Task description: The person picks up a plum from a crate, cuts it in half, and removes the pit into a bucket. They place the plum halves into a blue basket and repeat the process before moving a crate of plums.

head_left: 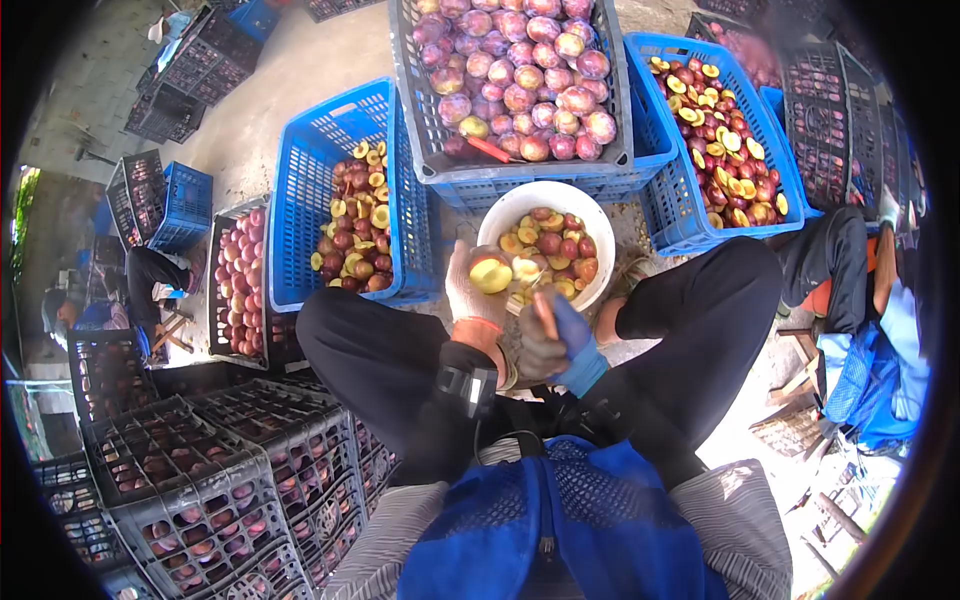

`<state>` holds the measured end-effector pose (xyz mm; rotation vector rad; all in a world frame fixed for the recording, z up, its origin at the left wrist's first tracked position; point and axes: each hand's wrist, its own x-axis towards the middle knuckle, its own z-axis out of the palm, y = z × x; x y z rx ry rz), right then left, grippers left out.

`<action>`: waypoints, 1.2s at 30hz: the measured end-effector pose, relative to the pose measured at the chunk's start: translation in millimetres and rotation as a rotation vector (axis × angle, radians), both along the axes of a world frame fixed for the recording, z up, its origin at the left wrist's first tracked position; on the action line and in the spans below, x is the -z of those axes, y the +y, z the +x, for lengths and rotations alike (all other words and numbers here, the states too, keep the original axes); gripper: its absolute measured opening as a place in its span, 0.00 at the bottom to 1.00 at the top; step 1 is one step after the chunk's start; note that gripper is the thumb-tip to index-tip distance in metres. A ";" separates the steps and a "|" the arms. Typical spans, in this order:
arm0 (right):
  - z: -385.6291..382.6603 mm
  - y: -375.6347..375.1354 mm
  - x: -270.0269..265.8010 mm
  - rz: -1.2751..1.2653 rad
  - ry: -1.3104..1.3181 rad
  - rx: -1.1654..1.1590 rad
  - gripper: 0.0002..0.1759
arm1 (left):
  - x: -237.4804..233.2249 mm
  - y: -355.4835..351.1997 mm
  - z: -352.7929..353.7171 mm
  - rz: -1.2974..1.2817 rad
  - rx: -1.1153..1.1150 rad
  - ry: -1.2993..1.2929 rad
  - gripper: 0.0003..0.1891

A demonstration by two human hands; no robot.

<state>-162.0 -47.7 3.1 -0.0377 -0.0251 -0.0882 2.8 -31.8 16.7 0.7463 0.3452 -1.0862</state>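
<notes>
My left hand (468, 290), in a pale glove, is closed around a cut plum (491, 275) whose yellow flesh faces up. My right hand (560, 345), in a grey and blue glove, grips a knife by its orange-brown handle (545, 314); the blade is blurred and hard to make out. Both hands are at the near rim of a white bucket (603, 222) between my legs. Inside it lie many halved plums (550, 243), some with red skin up and some with yellow flesh up.
Ahead stands a black crate (408, 100) of whole plums, with a red-handled tool (490, 149) on top. Blue crates of halved plums stand left (283, 200) and right (655, 200). Stacked black crates (200, 470) are at lower left. Another person (850, 260) sits at right.
</notes>
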 end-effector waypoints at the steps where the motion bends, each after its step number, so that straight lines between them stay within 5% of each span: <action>1: 0.9 -3.9 -1.8 0.046 -0.024 0.090 0.33 | 4.4 -0.3 4.9 0.053 -0.039 -0.024 0.26; 5: 9.6 -6.5 9.1 -0.122 0.841 0.182 0.34 | -2.8 11.2 38.3 0.194 -0.083 -0.324 0.27; 9: 5.5 -5.5 19.9 -0.723 1.207 0.482 0.35 | -46.5 29.9 111.8 0.537 -0.230 -0.962 0.27; 11: -1.1 -14.8 15.7 -0.565 1.214 0.537 0.34 | -32.1 49.8 158.2 1.202 0.028 -2.431 0.24; 12: -5.1 -24.0 -1.9 -0.496 1.201 0.558 0.34 | -53.9 31.0 136.3 1.407 -0.094 -2.160 0.20; 15: -17.0 -43.9 -35.8 -0.369 1.182 0.611 0.33 | -65.7 -4.1 86.1 0.929 0.442 -2.054 0.17; 17: -23.7 -52.1 -39.6 -0.410 1.187 0.657 0.32 | -30.3 -32.6 49.3 0.676 0.857 -1.919 0.20; 19: -23.3 -51.8 -44.0 -0.401 1.201 0.700 0.31 | 4.2 -73.5 14.6 0.697 1.519 -1.922 0.24; 23: -18.9 -52.1 -46.9 -0.327 1.239 0.717 0.33 | 135.2 -103.0 -17.4 0.879 1.592 -1.851 0.24; 26: -21.8 -55.4 -47.7 -0.302 1.246 0.671 0.33 | 151.0 -107.5 -29.5 0.890 1.592 -1.882 0.25; 30: -21.7 -58.6 -42.1 -0.275 1.222 0.694 0.30 | 116.3 -110.5 -16.0 0.841 1.616 -1.778 0.21; 33: -19.7 -54.3 -45.0 -0.259 1.234 0.663 0.30 | 59.7 -98.1 11.2 0.591 1.344 -0.880 0.16; 36: -19.6 -40.9 -27.0 -0.427 1.163 0.580 0.31 | 27.5 -57.0 26.9 0.082 0.871 -0.358 0.28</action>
